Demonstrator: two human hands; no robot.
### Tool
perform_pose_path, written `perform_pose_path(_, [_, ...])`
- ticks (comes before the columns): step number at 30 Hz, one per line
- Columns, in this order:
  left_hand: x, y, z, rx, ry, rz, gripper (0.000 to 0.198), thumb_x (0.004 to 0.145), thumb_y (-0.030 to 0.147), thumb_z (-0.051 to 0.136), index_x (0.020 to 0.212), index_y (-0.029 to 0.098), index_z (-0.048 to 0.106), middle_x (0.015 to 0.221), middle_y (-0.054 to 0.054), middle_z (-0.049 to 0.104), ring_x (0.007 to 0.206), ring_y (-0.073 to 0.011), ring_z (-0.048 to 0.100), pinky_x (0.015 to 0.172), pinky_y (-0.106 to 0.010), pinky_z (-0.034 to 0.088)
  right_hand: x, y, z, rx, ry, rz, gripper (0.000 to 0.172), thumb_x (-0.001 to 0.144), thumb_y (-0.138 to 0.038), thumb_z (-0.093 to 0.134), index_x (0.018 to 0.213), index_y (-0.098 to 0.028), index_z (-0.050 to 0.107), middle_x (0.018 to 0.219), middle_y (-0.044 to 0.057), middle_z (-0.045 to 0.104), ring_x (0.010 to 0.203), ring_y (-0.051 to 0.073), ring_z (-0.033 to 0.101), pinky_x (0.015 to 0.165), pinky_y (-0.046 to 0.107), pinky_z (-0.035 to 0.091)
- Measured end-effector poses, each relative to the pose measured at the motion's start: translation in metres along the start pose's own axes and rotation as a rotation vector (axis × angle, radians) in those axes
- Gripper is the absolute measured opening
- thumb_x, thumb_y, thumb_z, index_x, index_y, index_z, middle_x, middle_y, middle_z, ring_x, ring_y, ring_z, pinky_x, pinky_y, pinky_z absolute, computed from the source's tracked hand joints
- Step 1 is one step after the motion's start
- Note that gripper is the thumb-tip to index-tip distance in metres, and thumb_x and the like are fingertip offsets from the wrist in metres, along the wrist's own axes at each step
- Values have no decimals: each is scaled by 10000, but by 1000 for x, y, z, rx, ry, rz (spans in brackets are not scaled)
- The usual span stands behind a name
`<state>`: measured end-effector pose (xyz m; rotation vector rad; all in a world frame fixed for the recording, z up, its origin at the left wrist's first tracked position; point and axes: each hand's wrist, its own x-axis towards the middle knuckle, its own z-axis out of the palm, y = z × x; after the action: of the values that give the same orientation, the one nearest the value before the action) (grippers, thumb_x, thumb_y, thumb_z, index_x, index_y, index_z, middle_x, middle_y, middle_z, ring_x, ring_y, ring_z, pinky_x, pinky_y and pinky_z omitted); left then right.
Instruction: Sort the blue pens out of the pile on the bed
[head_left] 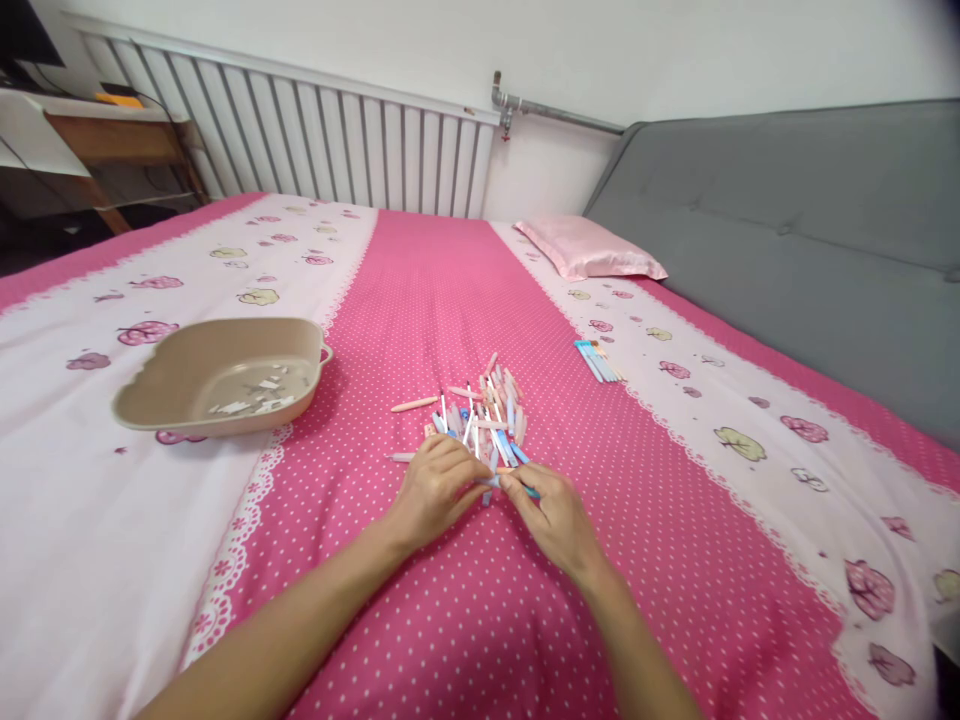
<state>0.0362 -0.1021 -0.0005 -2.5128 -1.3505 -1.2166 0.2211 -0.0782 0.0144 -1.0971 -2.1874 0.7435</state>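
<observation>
My left hand (pixel 444 478) and my right hand (pixel 553 512) meet at the near edge of a loose pile of pen parts (pixel 480 415). Between them is a light blue pen (pixel 492 481), pinched at both sides, with a darker blue end showing beyond my right fingers. Pink, white, peach and blue barrels, caps and thin refills make up the pile. My fingers cover part of the pen, so its exact form is hidden. To the right, several pens (pixel 598 361) lie side by side in a neat row, blue at one end and orange at the other.
A beige plastic basin (pixel 217 425) with small white pieces in it stands on the left of the bed (pixel 420 270). A pink pillow (pixel 589 248) lies near the grey headboard (pixel 780 220). Behind are a white radiator (pixel 300 120) and a wooden desk (pixel 120 140).
</observation>
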Motion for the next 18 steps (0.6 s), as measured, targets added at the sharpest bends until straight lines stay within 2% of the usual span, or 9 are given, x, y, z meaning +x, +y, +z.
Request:
perform_pose_path(4, [-1, -3, 2, 20, -11, -42, 113, 820, 277, 560, 852, 181, 611, 737, -16, 642, 740, -143, 517, 738, -304, 371, 0, 2, 0, 36, 40, 0, 234, 831, -398, 514, 926, -226, 643, 909, 35, 661, 838, 187, 604, 746, 283, 443])
perform_pose_path(7, [-2, -5, 4, 22, -25, -85, 140, 826, 294, 550, 875, 185, 622, 738, -19, 640, 736, -149, 518, 729, -310, 366, 1, 4, 1, 39, 106, -36, 274, 739, -339, 640, 988, -227, 624, 983, 45, 655, 905, 206, 599, 809, 313, 449])
perform_pose_path(11, [-3, -4, 3, 2, -59, -103, 162, 836, 306, 533, 901, 191, 627, 751, -19, 640, 743, -151, 522, 727, -309, 362, 1, 6, 2, 30, 115, -88, 152, 798, -254, 564, 924, -230, 647, 911, 40, 667, 868, 192, 604, 794, 314, 457])
perform_pose_path(18, [-2, -3, 3, -12, -78, -97, 168, 846, 310, 522, 904, 191, 624, 751, -18, 638, 744, -147, 520, 725, -296, 358, 0, 10, 2, -54, 131, -169, 175, 835, -268, 518, 946, -214, 643, 894, 50, 661, 845, 189, 593, 765, 305, 458])
